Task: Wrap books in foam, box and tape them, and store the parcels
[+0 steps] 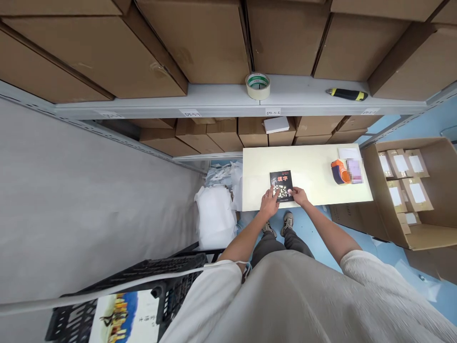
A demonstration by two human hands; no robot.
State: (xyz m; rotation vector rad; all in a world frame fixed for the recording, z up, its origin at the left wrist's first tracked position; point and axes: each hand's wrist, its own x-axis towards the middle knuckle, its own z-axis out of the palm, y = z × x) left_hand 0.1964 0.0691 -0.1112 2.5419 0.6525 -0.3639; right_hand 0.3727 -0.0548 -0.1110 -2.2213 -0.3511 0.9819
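Note:
A black book point(282, 180) with orange-red characters and a crossword-like grid on its cover lies on the cream tabletop point(307, 164), near the front edge. Fingers of my left hand point(270, 202) stretch across the lower left of the cover, apart from each other; the thumb is hard to make out. At the book's lower right edge, my right hand point(299, 196) pinches the side between thumb and fingers. A small pale spot shows by the right fingertips, too small to name.
An orange and navy tape dispenser point(341, 172) sits right on the table. Beyond it stands an open carton point(442, 190) holding smaller boxes. A tape roll point(257, 86) and a utility knife point(346, 94) rest on the shelf point(221, 101). White packing material point(216, 216) and a black crate point(182, 286) are left.

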